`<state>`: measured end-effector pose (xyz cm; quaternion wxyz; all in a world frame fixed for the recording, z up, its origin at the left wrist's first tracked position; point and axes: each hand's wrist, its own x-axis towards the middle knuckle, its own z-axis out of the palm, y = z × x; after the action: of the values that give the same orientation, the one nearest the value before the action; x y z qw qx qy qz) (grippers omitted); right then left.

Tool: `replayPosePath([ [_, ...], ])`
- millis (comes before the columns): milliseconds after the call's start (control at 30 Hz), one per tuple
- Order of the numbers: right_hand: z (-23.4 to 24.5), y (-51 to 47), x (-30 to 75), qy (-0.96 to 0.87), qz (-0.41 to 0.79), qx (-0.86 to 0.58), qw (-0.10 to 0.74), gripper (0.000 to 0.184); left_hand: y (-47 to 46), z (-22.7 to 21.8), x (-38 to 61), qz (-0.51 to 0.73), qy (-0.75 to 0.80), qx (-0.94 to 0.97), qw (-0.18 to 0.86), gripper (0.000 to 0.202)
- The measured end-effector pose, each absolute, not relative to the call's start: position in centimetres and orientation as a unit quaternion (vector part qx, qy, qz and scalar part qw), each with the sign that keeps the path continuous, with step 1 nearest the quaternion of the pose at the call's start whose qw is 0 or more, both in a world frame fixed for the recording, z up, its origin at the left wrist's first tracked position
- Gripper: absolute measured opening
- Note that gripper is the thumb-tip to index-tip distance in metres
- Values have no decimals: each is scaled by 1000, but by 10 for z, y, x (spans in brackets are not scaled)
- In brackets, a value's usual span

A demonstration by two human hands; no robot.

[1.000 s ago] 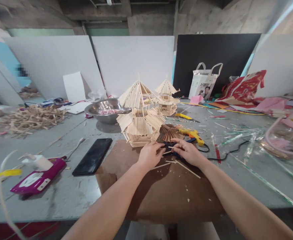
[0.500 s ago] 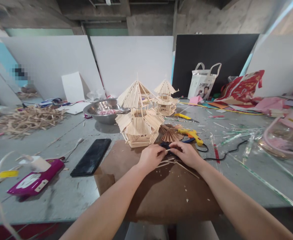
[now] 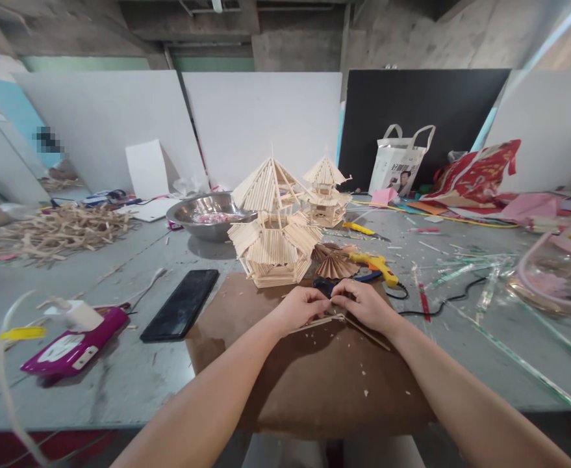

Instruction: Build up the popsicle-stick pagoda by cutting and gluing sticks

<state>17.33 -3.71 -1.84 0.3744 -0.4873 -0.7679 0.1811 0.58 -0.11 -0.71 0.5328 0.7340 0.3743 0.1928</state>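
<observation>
My left hand (image 3: 299,307) and my right hand (image 3: 363,302) meet fingertip to fingertip over a brown paper sheet (image 3: 309,383), both pinched on a short thin wooden stick (image 3: 332,298). A few loose sticks (image 3: 358,325) lie on the paper just under the hands. Directly behind them stands a two-tier pavilion model (image 3: 271,224) built of wooden sticks. A smaller stick pavilion (image 3: 325,190) stands further back. Dark blue scissor handles (image 3: 325,284) show just beyond my fingers.
A yellow glue gun (image 3: 375,265) and folded paper fans (image 3: 334,263) lie right of the model. A black phone (image 3: 180,303) and a magenta pack (image 3: 73,344) lie left. A steel bowl (image 3: 202,214), a heap of stick scraps (image 3: 61,231), bags and plastic strips crowd the grey table (image 3: 119,383).
Both hands drew slightly toward me and closer together, from over the scissors to above the loose sticks, fingertips now pinching the short stick between them.
</observation>
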Motion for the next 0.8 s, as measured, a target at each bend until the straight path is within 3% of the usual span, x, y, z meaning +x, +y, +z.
replayPosePath([
  [167, -19, -26, 204, -633, 27, -649, 422, 27, 3, -10, 6, 228, 405, 701, 541, 22],
  [267, -22, -16, 233, -519, -52, -772, 362, 31, 5, -11, 5, 247, 413, 680, 553, 20],
  [467, -37, -6, 255, -456, 40, -868, 191, 46, 6, -12, 4, 293, 413, 656, 560, 13],
  [800, -43, -3, 266, -493, 33, -845, 205, 38, 10, -12, 2, 325, 407, 621, 586, 13],
])
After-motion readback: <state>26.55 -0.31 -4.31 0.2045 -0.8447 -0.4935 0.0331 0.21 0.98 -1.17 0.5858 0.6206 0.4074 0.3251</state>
